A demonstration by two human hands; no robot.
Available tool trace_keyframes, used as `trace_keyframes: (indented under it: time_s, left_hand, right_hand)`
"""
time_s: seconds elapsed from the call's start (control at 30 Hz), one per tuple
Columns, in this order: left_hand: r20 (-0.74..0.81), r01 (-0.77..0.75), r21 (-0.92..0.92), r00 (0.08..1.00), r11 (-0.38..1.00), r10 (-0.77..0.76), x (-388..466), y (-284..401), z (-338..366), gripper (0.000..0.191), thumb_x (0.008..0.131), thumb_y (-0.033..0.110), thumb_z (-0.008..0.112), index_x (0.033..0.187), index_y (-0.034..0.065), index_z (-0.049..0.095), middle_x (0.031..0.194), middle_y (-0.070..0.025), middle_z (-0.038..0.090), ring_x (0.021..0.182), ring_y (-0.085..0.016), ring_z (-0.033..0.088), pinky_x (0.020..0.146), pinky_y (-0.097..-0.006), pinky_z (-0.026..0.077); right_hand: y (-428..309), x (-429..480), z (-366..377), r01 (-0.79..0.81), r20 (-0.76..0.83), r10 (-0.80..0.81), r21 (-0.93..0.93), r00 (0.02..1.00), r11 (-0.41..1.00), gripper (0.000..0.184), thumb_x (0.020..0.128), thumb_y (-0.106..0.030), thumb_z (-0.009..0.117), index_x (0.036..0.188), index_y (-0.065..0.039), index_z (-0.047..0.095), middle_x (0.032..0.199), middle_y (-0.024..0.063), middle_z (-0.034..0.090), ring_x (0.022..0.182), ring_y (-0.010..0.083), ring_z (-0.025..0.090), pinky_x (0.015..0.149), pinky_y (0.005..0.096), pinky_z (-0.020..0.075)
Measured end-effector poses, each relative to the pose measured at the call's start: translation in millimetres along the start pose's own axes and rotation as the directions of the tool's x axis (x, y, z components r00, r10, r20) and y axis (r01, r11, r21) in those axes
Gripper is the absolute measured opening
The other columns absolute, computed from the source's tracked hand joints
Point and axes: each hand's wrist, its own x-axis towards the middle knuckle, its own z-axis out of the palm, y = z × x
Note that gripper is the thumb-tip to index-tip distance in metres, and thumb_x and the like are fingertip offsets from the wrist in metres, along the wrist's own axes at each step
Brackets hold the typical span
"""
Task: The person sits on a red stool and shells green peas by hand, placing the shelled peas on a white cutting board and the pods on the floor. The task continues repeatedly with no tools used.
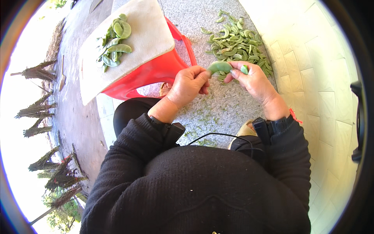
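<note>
A flat green bean pod (221, 67) is stretched between my two hands, above the floor. My left hand (190, 83) pinches its left end between thumb and fingers. At its right end, my right hand (252, 77) grips it with thumb and fingertips, and a small green pod piece (244, 69) is tucked in the same hand. Below and beyond the hands, a heap of green pods (236, 41) lies on the speckled stone floor. More pods (117, 44) rest in a small pile on a white cutting board (149, 26) at the upper left.
The board lies on a red plastic stool (152, 71). Green scraps (204, 120) are scattered on the floor between my feet. A tiled wall (315, 73) stands to the right. Bundles of dry stalks (38, 109) are at the far left. A black cable (216, 134) runs between my wrists.
</note>
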Motion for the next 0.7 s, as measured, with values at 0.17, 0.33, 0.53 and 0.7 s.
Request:
trace_keyframes:
  time_s: [0.17, 0.33, 0.53, 0.7]
  left_hand:
    - [-0.007, -0.044, 0.025, 0.999, 0.999, 0.044, -10.9, 18.0, -2.5, 0.028, 0.100, 0.021, 0.048, 0.085, -0.0005, 0.059, 0.069, -0.0060, 0.060, 0.055, -0.013, 0.057, 0.053, -0.0250, 0.047]
    - [0.247, 0.137, 0.038, 0.959, 0.990, -0.142, -27.0, 8.9, 17.3, 0.033, 0.098, 0.029, 0.048, 0.075, 0.0057, 0.056, 0.061, -0.0066, 0.059, 0.047, -0.017, 0.058, 0.045, -0.0307, 0.047]
    - [0.423, 0.369, 0.102, 0.825, 0.924, -0.376, -36.8, -6.4, 14.9, 0.031, 0.097, 0.029, 0.047, 0.080, 0.0035, 0.055, 0.066, -0.0070, 0.058, 0.054, -0.021, 0.062, 0.049, -0.0321, 0.050]
    - [0.362, 0.164, 0.561, 0.833, 0.811, -0.418, -46.4, 5.6, 25.2, 0.030, 0.095, 0.023, 0.046, 0.090, -0.0024, 0.060, 0.071, -0.0117, 0.062, 0.059, -0.024, 0.067, 0.056, -0.0359, 0.055]
  right_hand:
    - [-32.0, -40.5, 12.6, 0.375, -0.202, -0.619, -0.641, 0.759, 0.670, 0.032, 0.088, 0.000, 0.059, 0.119, -0.007, 0.061, 0.091, 0.0092, 0.065, 0.080, 0.0200, 0.062, 0.066, 0.0313, 0.0492]
    - [-43.1, -67.3, 57.9, 0.336, 0.053, -0.612, -0.871, 0.789, 0.359, 0.044, 0.071, 0.001, 0.063, 0.114, -0.010, 0.062, 0.083, 0.0092, 0.049, 0.066, 0.0285, 0.060, 0.056, 0.0392, 0.0486]
    - [-11.9, -69.4, 65.9, 0.340, 0.145, -0.570, -0.906, 0.808, 0.251, 0.008, 0.075, -0.008, 0.057, 0.067, -0.006, 0.055, 0.081, 0.0127, 0.052, 0.063, 0.0300, 0.061, 0.053, 0.0413, 0.0482]
    - [1.7, -72.6, 65.1, 0.375, 0.267, -0.485, -0.916, 0.833, 0.139, 0.008, 0.072, -0.009, 0.059, 0.065, -0.008, 0.062, 0.080, 0.0104, 0.057, 0.065, 0.0286, 0.063, 0.057, 0.0404, 0.0519]
